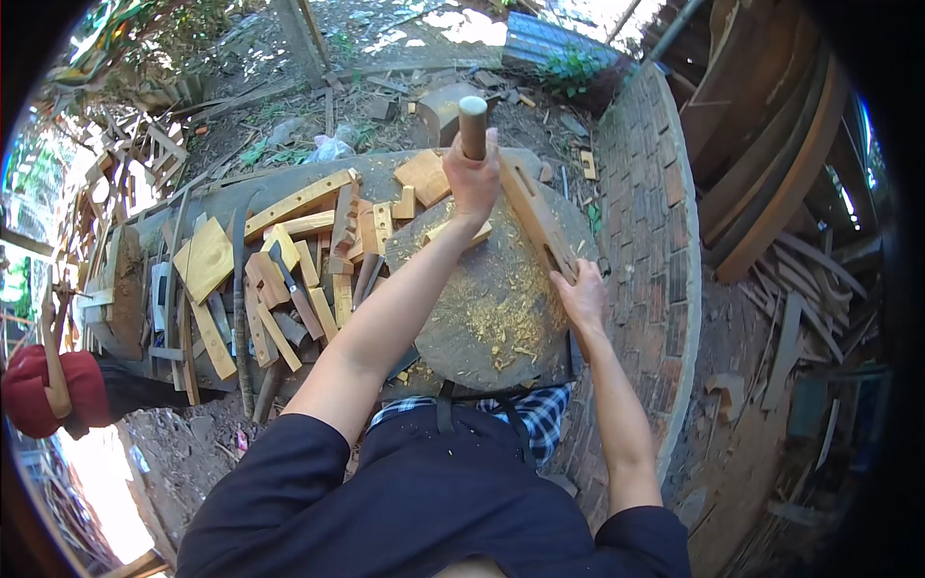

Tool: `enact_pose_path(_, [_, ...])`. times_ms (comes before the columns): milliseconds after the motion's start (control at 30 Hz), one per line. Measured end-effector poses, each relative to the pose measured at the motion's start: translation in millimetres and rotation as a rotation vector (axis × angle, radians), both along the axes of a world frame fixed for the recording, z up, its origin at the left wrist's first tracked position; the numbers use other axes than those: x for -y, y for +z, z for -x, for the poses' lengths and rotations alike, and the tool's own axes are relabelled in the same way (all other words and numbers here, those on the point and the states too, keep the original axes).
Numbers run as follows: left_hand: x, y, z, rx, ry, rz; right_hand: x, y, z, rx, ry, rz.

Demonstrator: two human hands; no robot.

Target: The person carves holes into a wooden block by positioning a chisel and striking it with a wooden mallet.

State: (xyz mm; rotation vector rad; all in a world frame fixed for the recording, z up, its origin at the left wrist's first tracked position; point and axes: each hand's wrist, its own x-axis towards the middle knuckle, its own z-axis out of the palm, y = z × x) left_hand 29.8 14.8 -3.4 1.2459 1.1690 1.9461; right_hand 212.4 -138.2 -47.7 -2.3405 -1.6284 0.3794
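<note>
My left hand [472, 181] is wrapped round a thick round wooden handle [472, 130], its pale end pointing up; what lies below the fist is hidden. My right hand [584, 297] grips a long wooden bar [536, 214] with slots cut through it. The bar slants across the right side of a round wooden block [434, 323], its far end close to my left hand. Curly wood shavings [501, 323] cover much of the block top. A small pale wood piece [480, 234] lies on the block, partly behind my left wrist.
Left of the block lie several cut wood pieces, among them a square board [204, 260] and a bar with holes [301, 204]. A low brick wall [647, 222] runs along the right. Another person in a red sleeve [77, 385] is at the far left.
</note>
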Motion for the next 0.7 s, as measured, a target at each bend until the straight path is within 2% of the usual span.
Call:
enact_pose_path(33, [2,0,2,0.003,-0.046,0.041,0,13,-3,-0.049,-0.012,0.021])
enact_pose_path(67, [5,0,1,0.005,-0.103,0.087,2,25,-5,-0.144,-0.001,-0.119])
enact_pose_path(133, [2,1,-4,0.015,-0.086,0.038,0,86,3,-0.201,0.030,-0.275])
enact_pose_path(200, [8,1,-6,0.012,-0.093,-0.002,-1,157,16,-0.367,0.111,-0.477])
enact_pose_path(233, [8,1,-7,0.003,-0.110,0.012,-4,183,17,-0.349,0.255,-0.658])
enact_pose_path(300, [7,0,-8,-0.013,-0.111,-0.025,-8,226,25,-0.494,0.376,-0.848])
enact_pose_path(333, [8,-1,-7,-0.013,-0.127,0.006,-10,234,31,-0.499,0.351,-0.842])
enact_pose_path(400, [6,-5,-7,-0.025,-0.145,0.001,-12,244,45,-0.185,0.487,-1.081])
enact_pose_path(433, [6,-6,-7,-0.026,-0.144,-0.009,-8,240,47,-0.181,0.473,-1.079])
enact_pose_path(500, [3,-6,-9,-0.032,-0.142,-0.026,-1,220,49,0.107,0.492,-0.310])
enact_pose_path(567, [4,-7,-13,0.022,-0.125,-0.118,-3,211,43,0.019,0.476,-0.295])
enact_pose_path(667, [6,-4,-7,-0.041,-0.109,-0.104,-9,237,39,-0.134,0.569,-0.638])
enact_pose_path(700, [6,-3,-5,-0.094,-0.113,-0.113,-9,244,44,-0.147,0.567,-0.620])
